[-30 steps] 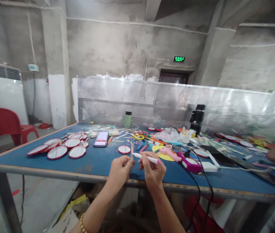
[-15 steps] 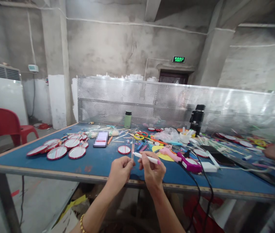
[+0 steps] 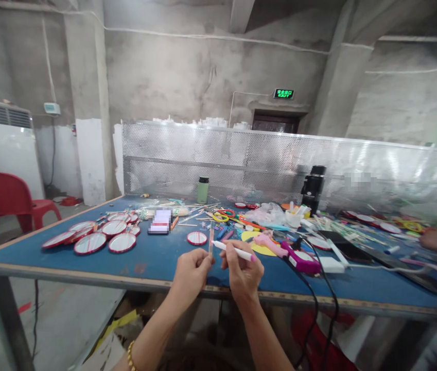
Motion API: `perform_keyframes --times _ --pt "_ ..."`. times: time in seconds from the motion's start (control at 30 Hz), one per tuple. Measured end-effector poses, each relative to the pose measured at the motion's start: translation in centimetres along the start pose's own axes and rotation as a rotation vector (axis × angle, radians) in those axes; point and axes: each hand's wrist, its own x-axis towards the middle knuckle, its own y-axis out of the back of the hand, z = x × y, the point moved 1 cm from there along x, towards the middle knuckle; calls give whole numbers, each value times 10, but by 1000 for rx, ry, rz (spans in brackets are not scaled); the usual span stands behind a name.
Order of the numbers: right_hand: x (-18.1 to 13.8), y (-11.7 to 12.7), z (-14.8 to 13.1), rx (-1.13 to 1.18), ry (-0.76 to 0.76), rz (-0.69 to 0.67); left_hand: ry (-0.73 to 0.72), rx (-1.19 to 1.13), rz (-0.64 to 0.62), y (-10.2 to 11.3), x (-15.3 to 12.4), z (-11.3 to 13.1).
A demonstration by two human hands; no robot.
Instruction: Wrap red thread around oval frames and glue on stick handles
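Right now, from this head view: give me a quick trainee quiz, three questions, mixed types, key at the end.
1. What does the right hand hold?
2. True or false: the green bottle stands to the left of the black flask.
3. Where does the lone disc near the hands lie?
A) on the phone
B) left of the stick pinched in the left hand's fingers
C) on the floor

Key: 1. A pen. 2. True. 3. B.
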Motion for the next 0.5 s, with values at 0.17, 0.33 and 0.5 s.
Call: perform_keyframes --times 0.17,0.33,0.5 --pt "0 0 -1 9 9 18 -23 23 -3 0 0 -2" --pt "1 -1 -3 -14 7 15 -21 25 -3 0 1 -3" --pt "1 0 0 -7 12 20 -11 -7 4 -1 1 -3"
